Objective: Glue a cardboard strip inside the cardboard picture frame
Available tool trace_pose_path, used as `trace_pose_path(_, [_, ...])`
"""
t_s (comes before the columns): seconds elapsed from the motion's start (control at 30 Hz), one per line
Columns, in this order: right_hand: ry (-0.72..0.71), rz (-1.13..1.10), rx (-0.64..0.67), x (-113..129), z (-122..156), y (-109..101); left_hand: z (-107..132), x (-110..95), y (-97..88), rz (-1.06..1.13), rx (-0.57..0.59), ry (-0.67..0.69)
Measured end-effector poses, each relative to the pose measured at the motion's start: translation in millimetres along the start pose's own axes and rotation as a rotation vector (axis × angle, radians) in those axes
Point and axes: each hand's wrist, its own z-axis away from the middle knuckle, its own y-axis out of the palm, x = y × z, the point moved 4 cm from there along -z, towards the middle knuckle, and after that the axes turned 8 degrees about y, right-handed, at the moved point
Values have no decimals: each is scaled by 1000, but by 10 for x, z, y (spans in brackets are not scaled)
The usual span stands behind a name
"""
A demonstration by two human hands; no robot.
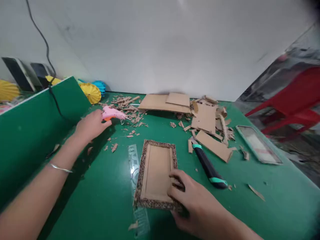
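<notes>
My left hand (pixel 90 126), with a silver bangle on the wrist, is stretched out to a pink glue gun (pixel 112 113) with an orange trigger. Its fingers are closed around the gun's rear part, and the nozzle points right. My right hand (pixel 186 195) grips the lower right corner of a shallow rectangular cardboard tray (pixel 158 166), whose raised rim shows the corrugated edge. Beneath the tray's left side, a clear plastic ruler (pixel 133 160) lies on the green table. Just right of the tray is a black and turquoise utility knife (pixel 208 165).
Cardboard pieces (pixel 160 102) and torn scraps (pixel 135 116) spread along the wall. A clear phone case (pixel 258 144) lies at the right. A green partition (pixel 45 113) bounds the left side, with yellow paper fans (pixel 90 93) behind it and a black cable (pixel 46 43) hanging over. A red chair (pixel 292 100) stands beyond the table.
</notes>
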Motion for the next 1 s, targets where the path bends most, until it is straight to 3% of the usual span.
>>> trace_pose_path(0.13, [-34, 22, 14, 83, -249, -92, 6, -253, -55, 23, -32, 35])
trace_pose_path(0.33, [-130, 138, -44, 154, -515, -133, -15, -697, -60, 2, -77, 329])
trace_pose_path(0.67, [-151, 217, -85, 190, -682, -121, 53, -788, 9, -203, -205, 367])
trace_pose_path(1.0, [-175, 233, -95, 250, -703, -120, 90, -910, 13, -247, -284, 406])
